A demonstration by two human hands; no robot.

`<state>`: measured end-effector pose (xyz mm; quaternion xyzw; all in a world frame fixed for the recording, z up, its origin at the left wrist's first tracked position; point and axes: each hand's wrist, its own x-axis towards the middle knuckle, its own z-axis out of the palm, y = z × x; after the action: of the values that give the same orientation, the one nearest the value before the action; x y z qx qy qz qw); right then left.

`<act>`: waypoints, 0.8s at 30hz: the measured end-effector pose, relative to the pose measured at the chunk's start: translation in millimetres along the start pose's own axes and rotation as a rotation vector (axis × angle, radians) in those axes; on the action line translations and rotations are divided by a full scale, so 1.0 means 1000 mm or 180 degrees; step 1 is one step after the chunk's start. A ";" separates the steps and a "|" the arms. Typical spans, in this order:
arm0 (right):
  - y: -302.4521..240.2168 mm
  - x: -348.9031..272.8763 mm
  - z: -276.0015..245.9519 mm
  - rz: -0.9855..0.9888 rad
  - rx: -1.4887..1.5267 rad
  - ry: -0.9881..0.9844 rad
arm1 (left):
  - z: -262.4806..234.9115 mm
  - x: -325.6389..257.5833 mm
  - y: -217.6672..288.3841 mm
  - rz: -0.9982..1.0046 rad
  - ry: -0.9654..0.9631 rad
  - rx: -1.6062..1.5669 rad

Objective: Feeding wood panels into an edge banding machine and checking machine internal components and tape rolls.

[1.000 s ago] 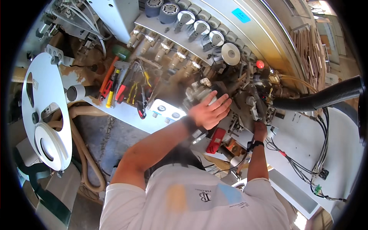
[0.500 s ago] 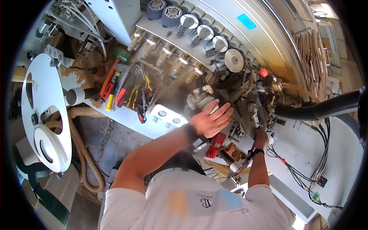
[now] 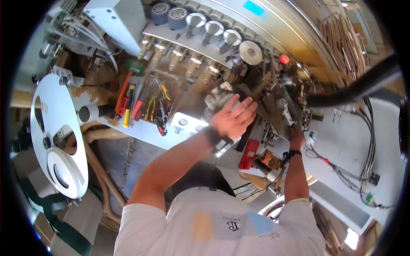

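Observation:
My left hand (image 3: 235,118) lies over a grey metal machine unit (image 3: 213,102), its fingers stretched out and slightly spread. The palm covers part of that unit, and no object shows in its grip. Farther right, my right hand (image 3: 297,138) reaches in among the machine's fittings, close to a silvery metal bracket (image 3: 285,112). Its fingers are mostly hidden, so what they touch is not visible. Between my forearms, a red box-shaped part (image 3: 249,154) sits by the machine.
Pliers and other hand tools (image 3: 149,102) lie on the ledge at left. A white round reel disc (image 3: 57,136) stands far left. Round knobs (image 3: 213,30) line the back. A thick black hose (image 3: 354,87) crosses at right above loose cables (image 3: 341,168).
The whole view has shifted a little as my head moved. My left hand stays on the metal unit, and my right hand stays by the bracket.

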<state>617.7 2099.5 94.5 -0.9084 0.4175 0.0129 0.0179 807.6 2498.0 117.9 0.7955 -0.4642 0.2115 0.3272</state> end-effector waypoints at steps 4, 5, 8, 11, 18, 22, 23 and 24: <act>-0.015 -0.047 -0.004 -0.0450 0.0808 0.0654 | -0.001 -0.006 -0.002 0.0124 -0.0117 -0.0242; -0.028 -0.072 -0.011 -0.0628 0.0867 0.1066 | -0.003 -0.009 0.000 0.0161 -0.0278 -0.0401; -0.040 -0.176 -0.029 -0.0266 0.1723 -0.0015 | -0.018 -0.012 0.026 0.0167 -0.0775 -0.0711; -0.016 -0.305 -0.021 -0.1024 0.2193 -0.0664 | -0.016 -0.050 0.075 0.0331 -0.1016 -0.1835; 0.109 -0.584 0.014 0.0498 0.2466 -0.2800 | -0.030 -0.128 0.254 0.0561 -0.2252 -0.3055; 0.169 -0.717 0.041 0.2182 0.2724 -0.2349 | -0.041 -0.150 0.364 0.1222 -0.3164 -0.3574; 0.184 -0.746 0.047 0.2682 0.3043 -0.2234 | -0.045 -0.154 0.393 0.1348 -0.3377 -0.3670; 0.200 -0.779 0.065 0.2759 0.3088 -0.2012 | -0.048 -0.161 0.423 0.1527 -0.3457 -0.3721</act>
<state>-42.0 2562.0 55.1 -0.5039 0.6737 0.0941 0.5323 357.5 2479.2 185.5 0.3682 -0.7493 -0.4128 0.3641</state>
